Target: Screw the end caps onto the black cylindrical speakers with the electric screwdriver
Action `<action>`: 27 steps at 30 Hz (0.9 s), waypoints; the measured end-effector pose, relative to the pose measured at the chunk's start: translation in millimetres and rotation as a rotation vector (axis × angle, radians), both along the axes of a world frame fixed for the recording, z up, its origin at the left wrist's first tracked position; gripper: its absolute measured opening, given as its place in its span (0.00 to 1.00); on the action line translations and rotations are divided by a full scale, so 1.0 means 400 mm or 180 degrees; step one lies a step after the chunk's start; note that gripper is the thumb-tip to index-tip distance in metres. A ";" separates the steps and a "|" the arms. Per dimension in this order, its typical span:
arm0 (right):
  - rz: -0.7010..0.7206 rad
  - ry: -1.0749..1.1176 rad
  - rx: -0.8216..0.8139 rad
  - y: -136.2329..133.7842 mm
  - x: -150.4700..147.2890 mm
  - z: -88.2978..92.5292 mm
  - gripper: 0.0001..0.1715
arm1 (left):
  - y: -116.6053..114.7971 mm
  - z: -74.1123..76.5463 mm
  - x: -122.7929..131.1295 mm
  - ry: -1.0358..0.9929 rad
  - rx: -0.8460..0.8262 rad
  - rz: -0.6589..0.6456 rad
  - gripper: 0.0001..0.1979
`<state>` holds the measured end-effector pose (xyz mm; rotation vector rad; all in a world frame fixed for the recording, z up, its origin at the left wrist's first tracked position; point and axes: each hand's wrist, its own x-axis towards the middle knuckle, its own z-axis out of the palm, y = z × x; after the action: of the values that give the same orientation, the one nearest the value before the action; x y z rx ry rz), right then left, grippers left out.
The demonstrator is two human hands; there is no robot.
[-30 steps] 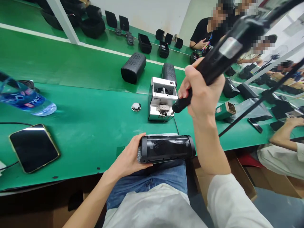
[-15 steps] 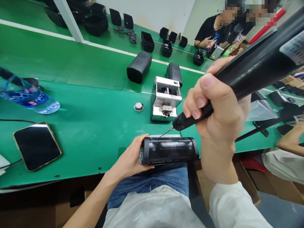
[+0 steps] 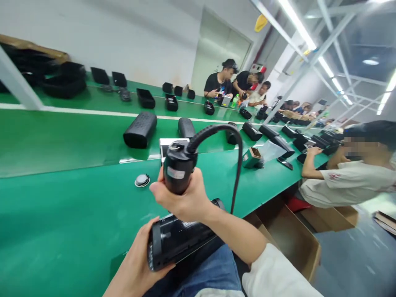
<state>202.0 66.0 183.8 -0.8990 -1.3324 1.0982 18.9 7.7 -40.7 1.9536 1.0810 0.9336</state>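
Note:
My left hand (image 3: 140,251) is wrapped round the left end of a black speaker (image 3: 176,241) with a perforated face, at the table's front edge above my lap. In my closed right hand (image 3: 193,198) is a black electric screwdriver (image 3: 177,171), upright over the speaker, its thick cable curving up and down to the right. The hand hides its bit, so I cannot tell whether it touches the speaker. Left of the screwdriver lies a small round silver-rimmed part (image 3: 142,180). A silver boxy device (image 3: 163,142) stands behind it, mostly covered.
Black speaker housings (image 3: 140,130) stand along the green table (image 3: 77,206) and the line behind it. To the right are a small green box (image 3: 252,156) and a phone (image 3: 285,163). A co-worker (image 3: 349,169) sits at the right, with cardboard boxes (image 3: 287,235) below the table.
My view has swung up and right. The screwdriver has gone from slanting to upright, and my right hand is now lower, over the speaker. My left hand keeps its hold.

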 end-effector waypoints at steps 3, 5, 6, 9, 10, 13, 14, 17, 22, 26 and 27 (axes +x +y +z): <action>0.0162 0.0004 -0.0055 0.000 0.005 -0.002 0.30 | 0.005 -0.012 0.005 -0.0103 0.0028 0.0060 0.48; 0.0242 0.0069 -0.0163 0.003 0.008 0.001 0.28 | 0.005 -0.019 0.008 -0.0161 0.0031 0.0106 0.47; 0.0260 0.0108 -0.0213 0.005 0.010 0.003 0.27 | 0.005 -0.024 0.008 -0.0174 0.0035 0.0135 0.47; 0.0209 0.0228 -0.0277 0.010 0.014 0.012 0.26 | 0.006 -0.043 0.006 -0.0160 0.0071 0.0159 0.48; 0.0199 0.0273 -0.0273 0.012 0.015 0.014 0.26 | 0.008 -0.048 0.005 -0.0145 0.0083 0.0153 0.48; 0.0245 0.0416 -0.0238 0.012 0.016 0.016 0.28 | 0.012 -0.055 0.001 -0.0099 0.0108 0.0128 0.49; 0.0251 0.0447 -0.0225 0.011 0.015 0.015 0.28 | 0.013 -0.052 -0.001 -0.0082 0.0100 0.0115 0.49; 0.0250 0.0342 -0.0198 -0.003 0.012 0.012 0.26 | 0.009 -0.023 -0.003 -0.0015 0.0046 0.0040 0.49; 0.0398 0.0247 0.0224 -0.031 0.048 0.046 0.20 | -0.007 0.042 -0.004 0.0087 0.0006 -0.0151 0.51; -0.0542 0.0483 0.1296 0.029 0.117 0.103 0.15 | -0.010 0.069 -0.002 0.0147 -0.0060 -0.0229 0.55; -0.0773 0.0493 0.1531 0.055 0.130 0.112 0.15 | -0.011 0.072 -0.002 0.0147 -0.0069 -0.0230 0.56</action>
<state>253.8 87.8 228.7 -0.5845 -1.2457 0.6070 18.2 3.3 -12.0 1.9918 1.0352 0.8384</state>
